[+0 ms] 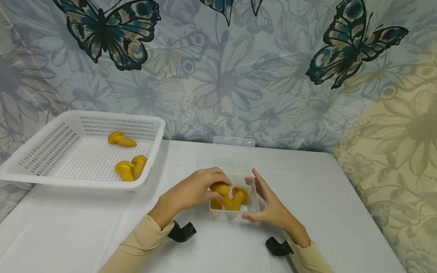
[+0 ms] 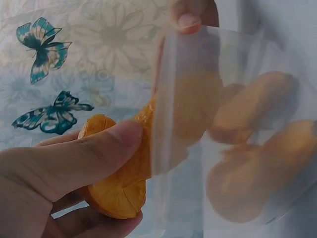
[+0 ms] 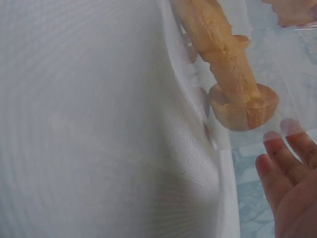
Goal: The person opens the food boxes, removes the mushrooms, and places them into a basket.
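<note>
My left hand (image 1: pixel 196 189) pinches a yellow mushroom (image 1: pixel 220 188) by its cap, between thumb and fingers. Its stem points down into a clear plastic box (image 1: pixel 218 217) on the table. In the left wrist view, the thumb lies across the held mushroom (image 2: pixel 119 196), and the stem shows blurred through the box wall. Another mushroom (image 1: pixel 240 196) lies in the box at the right, and part of one more (image 1: pixel 216 204) shows below my left hand. My right hand (image 1: pixel 273 208) stands at the box's right side, thumb and fingers spread around it, its fingertips right at the wall.
A white perforated basket (image 1: pixel 158 136) with 3 yellow mushrooms stands on the left of the white-covered table (image 1: pixel 307 182). A clear plastic panel (image 1: pixel 233 141) shows at the table's back edge. Behind hangs a floral and butterfly cloth (image 1: pixel 225 79). Black pieces (image 1: pixel 182 232) sit at both wrists.
</note>
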Available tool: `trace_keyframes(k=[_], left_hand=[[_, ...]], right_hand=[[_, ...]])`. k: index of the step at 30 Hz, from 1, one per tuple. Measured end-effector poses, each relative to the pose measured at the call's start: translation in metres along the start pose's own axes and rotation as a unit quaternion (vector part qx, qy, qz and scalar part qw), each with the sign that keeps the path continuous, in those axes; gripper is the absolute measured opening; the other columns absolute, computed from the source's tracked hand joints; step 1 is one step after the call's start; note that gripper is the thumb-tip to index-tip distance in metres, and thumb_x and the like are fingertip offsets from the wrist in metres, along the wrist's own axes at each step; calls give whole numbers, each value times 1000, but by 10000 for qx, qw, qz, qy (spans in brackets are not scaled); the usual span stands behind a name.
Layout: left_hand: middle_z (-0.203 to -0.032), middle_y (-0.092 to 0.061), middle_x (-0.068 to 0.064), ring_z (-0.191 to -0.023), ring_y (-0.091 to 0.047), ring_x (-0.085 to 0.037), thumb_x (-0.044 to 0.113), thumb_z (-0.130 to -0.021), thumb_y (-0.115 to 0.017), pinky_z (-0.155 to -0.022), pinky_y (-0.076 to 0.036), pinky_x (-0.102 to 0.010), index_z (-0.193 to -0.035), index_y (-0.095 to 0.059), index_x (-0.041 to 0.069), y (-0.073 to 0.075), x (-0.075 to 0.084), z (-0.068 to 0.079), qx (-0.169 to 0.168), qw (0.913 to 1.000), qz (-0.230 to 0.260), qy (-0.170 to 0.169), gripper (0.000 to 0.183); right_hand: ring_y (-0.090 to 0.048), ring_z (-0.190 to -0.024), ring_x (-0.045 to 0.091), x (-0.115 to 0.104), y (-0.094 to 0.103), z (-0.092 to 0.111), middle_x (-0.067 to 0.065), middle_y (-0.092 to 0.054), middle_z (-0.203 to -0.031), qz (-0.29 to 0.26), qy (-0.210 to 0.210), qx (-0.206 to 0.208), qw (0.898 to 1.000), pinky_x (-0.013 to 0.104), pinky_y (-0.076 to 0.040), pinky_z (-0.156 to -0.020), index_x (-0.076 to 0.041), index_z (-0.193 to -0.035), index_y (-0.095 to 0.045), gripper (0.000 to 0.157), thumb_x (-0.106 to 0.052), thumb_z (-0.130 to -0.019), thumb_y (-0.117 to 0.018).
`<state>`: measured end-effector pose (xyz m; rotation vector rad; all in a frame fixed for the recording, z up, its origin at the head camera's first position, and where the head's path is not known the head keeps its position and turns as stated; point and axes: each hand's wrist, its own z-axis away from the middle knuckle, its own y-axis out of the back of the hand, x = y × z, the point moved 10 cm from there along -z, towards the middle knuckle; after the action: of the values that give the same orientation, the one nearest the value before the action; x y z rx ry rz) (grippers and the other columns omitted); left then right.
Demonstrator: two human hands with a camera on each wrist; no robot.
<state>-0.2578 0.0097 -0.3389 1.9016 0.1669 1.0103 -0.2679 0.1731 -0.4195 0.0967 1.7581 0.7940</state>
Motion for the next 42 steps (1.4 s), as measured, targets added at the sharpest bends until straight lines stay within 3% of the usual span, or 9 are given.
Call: trace_keyframes(k=[7, 14, 23, 30, 35, 42], left_hand=[[-116, -69, 3, -98, -63, -10, 15, -83, -79, -92, -54, -27, -120, -68, 12, 19, -5, 7, 262, 9995, -90, 168, 39], [-111, -69, 3, -93, -62, -10, 15, -83, -79, -86, -55, -24, -117, -67, 11, 39, -8, 13, 568, 9982, -29, 207, 36], [-109, -69, 1, -90, -61, -9, 15, -84, -78, -82, -56, -23, -116, -66, 9, 56, -10, 19, 828, 9963, 17, 236, 35], [-106, -68, 4, -89, -60, -7, 17, -85, -77, -82, -55, -22, -119, -66, 12, 66, -11, 25, 1095, 9938, 151, 138, 36], [-106, -68, 4, -89, -59, -7, 17, -87, -75, -82, -54, -25, -122, -65, 12, 73, -19, 36, 1281, 9916, 70, 155, 36], [-107, -68, 5, -89, -58, -7, 19, -88, -75, -85, -54, -27, -123, -65, 13, 86, -39, 59, 1491, 9877, -135, 453, 37]], right_hand=[[-24, -148, 46, 1, 0, 0, 21, -29, -160, 51, -46, 22, 10000, 63, -27, -114, -25, -161, -3, 124, -20, -71, -89], [-23, -148, 48, 3, 1, -1, 23, -28, -159, 127, -22, 35, 9999, 65, -27, -113, -18, -161, -2, 125, -20, -71, -89], [-22, -149, 46, 1, 1, 0, 20, -30, -159, 106, -3, 48, 9999, 61, -26, -114, -21, -161, -3, 125, -20, -70, -90], [-25, -148, 45, 1, 1, 0, 18, -34, -157, 143, 10, 61, 9999, 61, -28, -114, -17, -161, -3, 125, -20, -70, -90], [-26, -147, 45, 1, 1, 1, 18, -36, -156, 131, 41, 71, 9999, 62, -28, -114, -20, -161, -2, 126, -20, -70, -90], [-24, -148, 46, 2, 0, 0, 19, -35, -157, 150, 26, 71, 9999, 63, -28, -114, -18, -161, -3, 126, -21, -70, -90]])
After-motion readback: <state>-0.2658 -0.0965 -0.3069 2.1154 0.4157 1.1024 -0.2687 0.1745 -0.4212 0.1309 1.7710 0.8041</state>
